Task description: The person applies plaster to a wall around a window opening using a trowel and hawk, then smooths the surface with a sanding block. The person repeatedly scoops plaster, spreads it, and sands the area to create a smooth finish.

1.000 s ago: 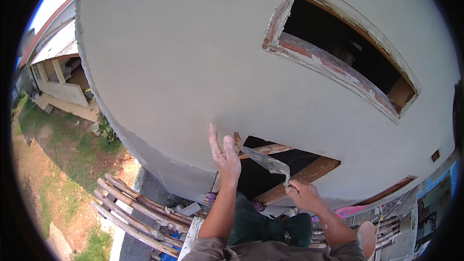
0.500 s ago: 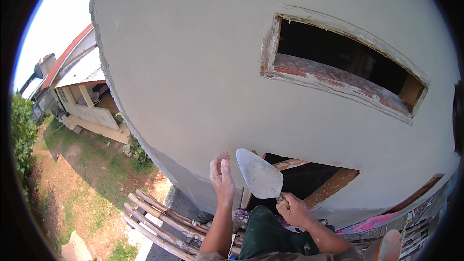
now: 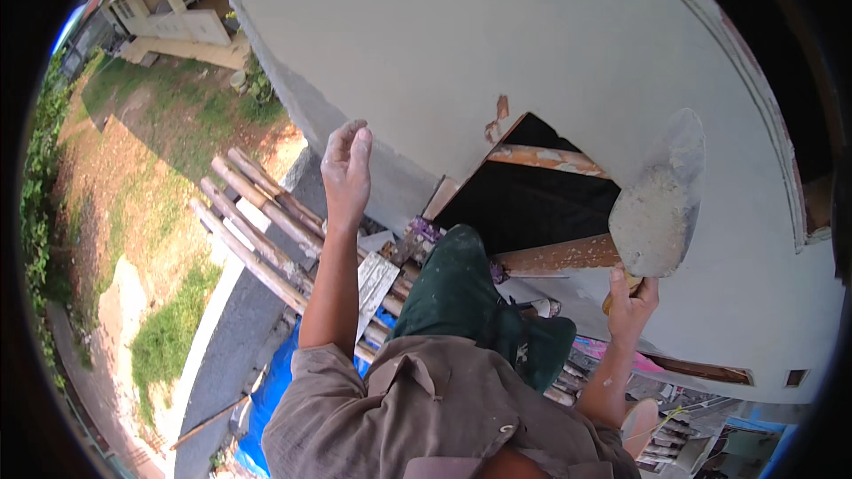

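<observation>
My right hand (image 3: 632, 306) grips the wooden handle of a pointed masonry trowel (image 3: 655, 222). Its broad metal blade points upward in front of the wall, with pale mortar residue spread over it. My left hand (image 3: 346, 168) is raised at the left, apart from the wall, fingers curled together against the thumb and dusted with grey-white. Nothing shows in it. The smooth grey plastered wall (image 3: 426, 35) fills the area ahead. Low in it, beyond my knees, is a dark opening (image 3: 524, 208) with wooden framing, just left of the trowel.
Scaffold poles (image 3: 257, 235) extend left beneath me, beside a white-smeared board (image 3: 377, 284). A blue tarp (image 3: 280, 390) hangs below. Grassy ground (image 3: 160, 213) and a small house (image 3: 173, 22) lie lower left. Another framed window opening (image 3: 772, 71) is at the right.
My view has tipped downward, showing more of my body and the scaffold. The trowel has swung to the right, away from my left hand, which remains raised with fingers curled.
</observation>
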### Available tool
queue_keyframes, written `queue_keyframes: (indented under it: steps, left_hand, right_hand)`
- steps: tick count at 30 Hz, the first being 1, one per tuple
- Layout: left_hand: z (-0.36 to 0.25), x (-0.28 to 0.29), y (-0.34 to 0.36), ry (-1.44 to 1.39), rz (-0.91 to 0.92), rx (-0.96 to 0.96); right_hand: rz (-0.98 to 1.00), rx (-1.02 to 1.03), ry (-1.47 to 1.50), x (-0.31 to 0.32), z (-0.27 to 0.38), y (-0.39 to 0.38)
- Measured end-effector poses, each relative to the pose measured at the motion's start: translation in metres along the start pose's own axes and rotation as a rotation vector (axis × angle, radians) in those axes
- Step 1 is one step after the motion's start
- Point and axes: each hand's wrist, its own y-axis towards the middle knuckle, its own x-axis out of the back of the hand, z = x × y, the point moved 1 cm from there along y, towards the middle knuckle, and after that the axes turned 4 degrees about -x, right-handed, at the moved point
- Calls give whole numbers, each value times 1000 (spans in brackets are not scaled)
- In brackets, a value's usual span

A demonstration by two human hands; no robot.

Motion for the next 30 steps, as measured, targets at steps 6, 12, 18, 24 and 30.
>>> queue_keyframes:
  steps: [6,12,18,24,30]
  left_hand:
    - [59,183,-132,823,14,443]
    - [75,199,-255,1500,451,144]
    - [90,214,-262,1268,672,507]
    - [27,134,-133,629,46,15]
    - [-135,-34,98,-10,-38,-307]
  right_hand:
    - [128,-184,-122,-3,-99,-50]
    - [136,-182,-62,-8,-122,-71]
    - [160,-209,34,-29,-131,-76]
    - [196,-188,77,-43,-132,-73]
    - [201,-86,95,-57,-109,-64]
